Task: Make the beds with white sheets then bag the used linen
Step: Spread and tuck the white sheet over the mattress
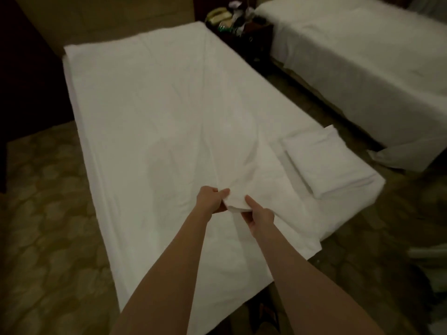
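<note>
Near bed (96,146): white sheet (157,112) spread over it, gathered edge pinched by left hand (210,199) and right hand (260,220). Pillow (321,160) on right corner. Second bed (362,54) beyond nightstand (244,27).

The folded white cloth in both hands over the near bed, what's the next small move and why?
Probably pull the hands apart to open the folded cloth. The left hand and right hand both pinch it, still folded, above the near bed, whose sheet already lies spread.
</note>
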Demonstrator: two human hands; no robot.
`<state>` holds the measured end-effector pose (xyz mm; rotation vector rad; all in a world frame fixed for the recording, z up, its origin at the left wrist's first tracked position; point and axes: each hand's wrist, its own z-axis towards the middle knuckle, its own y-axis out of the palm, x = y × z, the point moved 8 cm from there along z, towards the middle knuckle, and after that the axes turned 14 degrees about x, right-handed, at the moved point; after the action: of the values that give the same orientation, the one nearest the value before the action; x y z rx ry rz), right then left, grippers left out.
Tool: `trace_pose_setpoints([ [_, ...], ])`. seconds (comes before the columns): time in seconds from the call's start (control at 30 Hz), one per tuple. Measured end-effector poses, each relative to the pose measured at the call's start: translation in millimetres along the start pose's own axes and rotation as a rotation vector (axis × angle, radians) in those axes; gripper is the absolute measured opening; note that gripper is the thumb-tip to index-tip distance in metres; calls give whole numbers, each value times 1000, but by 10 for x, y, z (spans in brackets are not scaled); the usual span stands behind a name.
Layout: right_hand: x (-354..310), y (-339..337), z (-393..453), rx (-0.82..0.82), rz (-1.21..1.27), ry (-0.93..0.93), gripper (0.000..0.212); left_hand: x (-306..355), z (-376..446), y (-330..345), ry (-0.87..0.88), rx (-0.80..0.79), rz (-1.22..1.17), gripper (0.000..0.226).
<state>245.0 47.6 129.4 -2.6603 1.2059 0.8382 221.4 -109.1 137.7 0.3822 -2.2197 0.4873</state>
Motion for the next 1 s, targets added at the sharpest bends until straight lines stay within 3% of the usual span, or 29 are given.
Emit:
trace_pose_setpoints([
  [0.2,-424,40,-628,-51,-73,-99,20,647,-502,-176,65,-73,-20,26],
  [0.43,-257,217,-1357,-157,-14,-108,14,1077,-866,-792,181,-48,13,31],
  [0.77,378,391,-1828,-247,-90,35,11,940,-1059,-1671,101,89,-19,27],
  [1.0,823,310,-1982,-232,-106,96,11,609,-1090,-2015,35,78,-52,16],
])
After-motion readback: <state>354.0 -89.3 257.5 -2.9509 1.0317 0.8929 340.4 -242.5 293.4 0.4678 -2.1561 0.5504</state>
